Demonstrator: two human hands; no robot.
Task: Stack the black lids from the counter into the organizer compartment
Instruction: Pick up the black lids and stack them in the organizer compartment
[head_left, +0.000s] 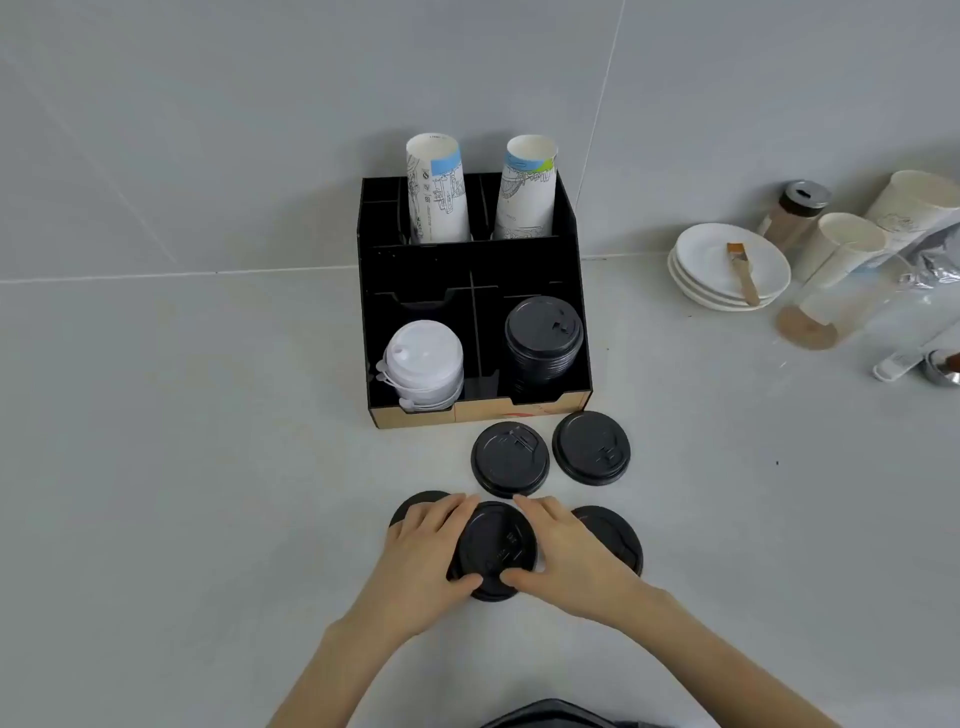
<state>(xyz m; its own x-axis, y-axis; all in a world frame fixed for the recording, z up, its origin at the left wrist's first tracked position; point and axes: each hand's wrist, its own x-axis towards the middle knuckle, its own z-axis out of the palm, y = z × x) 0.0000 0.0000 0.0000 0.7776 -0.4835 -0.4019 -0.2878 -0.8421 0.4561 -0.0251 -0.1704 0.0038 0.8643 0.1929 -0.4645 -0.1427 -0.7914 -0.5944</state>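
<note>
A black organizer (415, 280) stands on the grey counter against the wall. Its front right compartment holds a stack of black lids (543, 338); its front left one holds white lids (425, 364). Two loose black lids (509, 459) (591, 448) lie just in front of the organizer. Nearer to me, my left hand (423, 551) and my right hand (569, 553) grip a black lid (493, 545) from both sides. Another black lid (415, 501) is partly hidden under my left hand, and one more (618, 540) peeks out behind my right hand.
Two printed paper cup stacks (436, 192) (527, 192) stand in the organizer's back slots. At the right are stacked white saucers (727, 270) with a small brush, a shaker jar (795, 213), paper cups (841, 249), a clear cup (841, 312) and a spoon.
</note>
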